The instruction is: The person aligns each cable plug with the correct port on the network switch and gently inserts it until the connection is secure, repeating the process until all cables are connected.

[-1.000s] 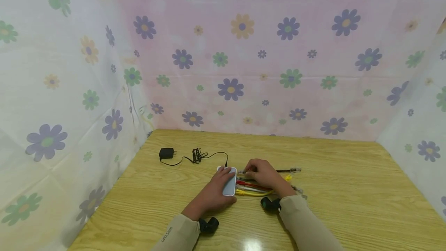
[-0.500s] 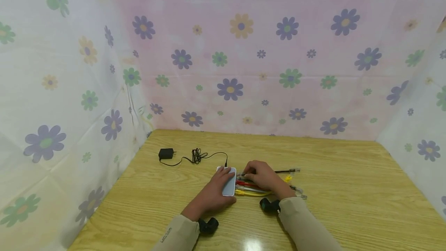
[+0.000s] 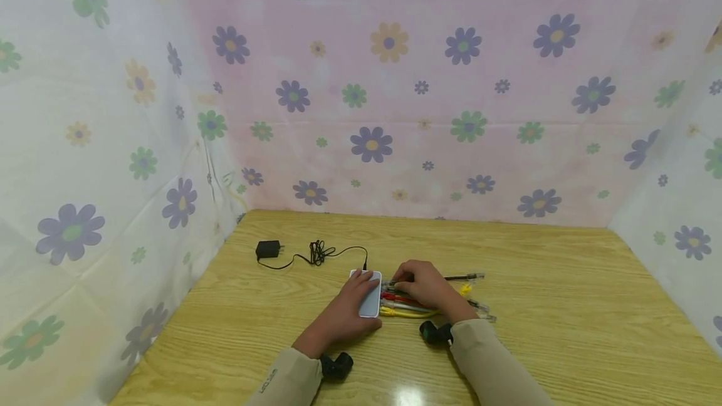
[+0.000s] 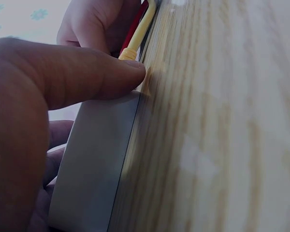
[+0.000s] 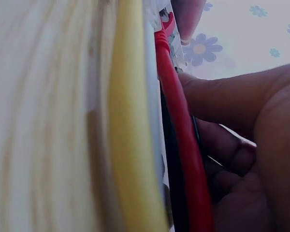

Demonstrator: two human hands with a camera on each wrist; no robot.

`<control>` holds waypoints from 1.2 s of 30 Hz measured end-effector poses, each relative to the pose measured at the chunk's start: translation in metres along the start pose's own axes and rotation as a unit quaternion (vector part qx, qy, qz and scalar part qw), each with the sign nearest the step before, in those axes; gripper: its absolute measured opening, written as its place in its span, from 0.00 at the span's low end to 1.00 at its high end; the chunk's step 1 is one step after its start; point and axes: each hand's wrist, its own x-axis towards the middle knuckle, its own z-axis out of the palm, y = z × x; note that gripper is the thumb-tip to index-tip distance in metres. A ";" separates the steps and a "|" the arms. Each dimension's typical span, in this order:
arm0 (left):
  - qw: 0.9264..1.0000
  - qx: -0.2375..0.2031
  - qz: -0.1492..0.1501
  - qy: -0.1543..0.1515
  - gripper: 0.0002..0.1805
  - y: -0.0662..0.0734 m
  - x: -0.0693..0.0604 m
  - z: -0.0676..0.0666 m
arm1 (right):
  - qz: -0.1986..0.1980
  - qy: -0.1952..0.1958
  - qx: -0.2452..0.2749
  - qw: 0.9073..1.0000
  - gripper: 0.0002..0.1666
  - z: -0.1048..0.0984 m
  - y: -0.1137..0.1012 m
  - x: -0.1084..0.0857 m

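In the head view, my left hand [image 3: 344, 315] lies over a white network switch [image 3: 369, 307] with a grey top, holding it. Its thumb presses the near corner of the white side wall in the left wrist view. To the right, my right hand [image 3: 424, 284] pinches the plug end of a black network cable [image 3: 455, 278] against the switch's right side. The cable's far end lies beyond the hand. A red cable [image 5: 183, 125], a pale cable [image 3: 414, 307] and a yellow cable [image 5: 133, 125] run from that same side. Whether the black plug sits in a port is hidden.
A black power adapter [image 3: 267, 249] lies at the back left. Its bundled cord [image 3: 318, 253] runs to the switch's back edge. Loose clear plugs [image 3: 489, 317] lie past the right wrist. Flowered cloth [image 3: 395, 105] walls the wooden table [image 3: 536, 306] at the back and sides.
My right hand has shifted slightly nearer to me and closer to the switch, bringing the black cable's plug end to the switch's side. The left hand keeps its hold.
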 end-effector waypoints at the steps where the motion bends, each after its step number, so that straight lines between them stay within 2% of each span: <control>1: 1.000 0.001 0.000 0.000 0.43 0.000 0.000 0.000 | 0.000 0.001 0.001 1.000 0.04 0.000 0.000 0.000; 13: 1.000 -0.001 0.000 0.003 0.44 -0.004 0.001 0.002 | -0.019 -0.001 -0.009 1.000 0.10 0.002 0.001 0.001; 20: 1.000 -0.007 -0.005 0.004 0.44 -0.001 0.001 0.001 | -0.028 0.002 -0.022 0.999 0.10 0.002 -0.001 0.001; 30: 1.000 0.007 0.016 0.018 0.41 0.001 0.003 0.002 | -0.034 0.010 -0.022 0.999 0.09 0.003 -0.004 0.002; 36: 1.000 0.011 0.018 0.017 0.40 0.001 0.002 0.002 | -0.041 0.010 -0.030 0.999 0.10 0.005 -0.004 0.003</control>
